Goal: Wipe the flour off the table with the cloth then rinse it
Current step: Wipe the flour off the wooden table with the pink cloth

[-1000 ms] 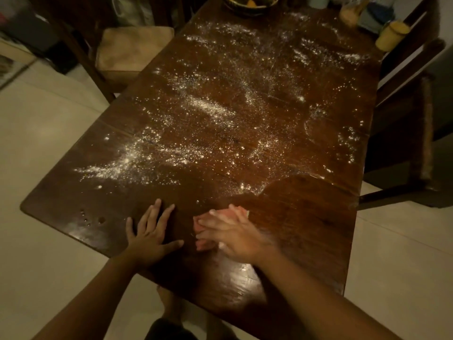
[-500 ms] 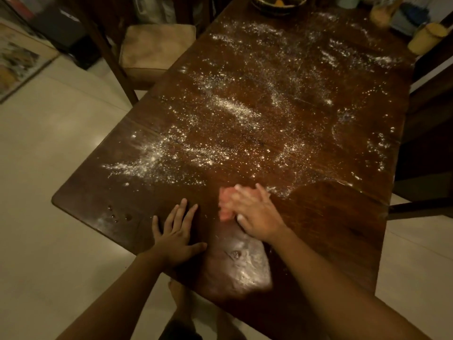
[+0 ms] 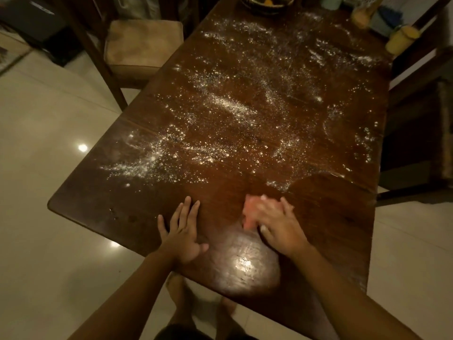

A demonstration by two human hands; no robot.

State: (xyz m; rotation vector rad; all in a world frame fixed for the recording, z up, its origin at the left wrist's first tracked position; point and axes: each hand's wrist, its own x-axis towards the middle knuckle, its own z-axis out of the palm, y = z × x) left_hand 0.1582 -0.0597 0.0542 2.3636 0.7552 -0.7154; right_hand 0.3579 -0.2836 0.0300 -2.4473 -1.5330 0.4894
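Pale glossy floor tiles (image 3: 49, 168) are lying right under the left edge of the dark brown wooden table (image 3: 331, 229). That is where I am expecting trouble: the white scattered flour (image 3: 220, 104) is reaching close to that edge, and a hard sideways sweep could push it over onto the tiles. Towards the middle it is lying thickest, so one small cloth may be loading up quickly and dragging streaks behind it. The shiny smeared patch (image 3: 242, 263) near the front edge is looking cloudy, which makes me think the powder is turning pasty there. On the far right, flour is running up near a yellow cup (image 3: 402, 39) beside the table's corner, and a long reach could be knocking it.

Nearer me, the left hand (image 3: 182, 231) is resting flat on bare wood, fingers spread and holding nothing, bracing. Just to its right, apart from it, the small pink cloth (image 3: 250, 209) is lying on the table at the near rim of the floury area. The right hand (image 3: 279, 227) is pressing down on it, fingers stretched across it rather than curled round, though the hand is blurred.
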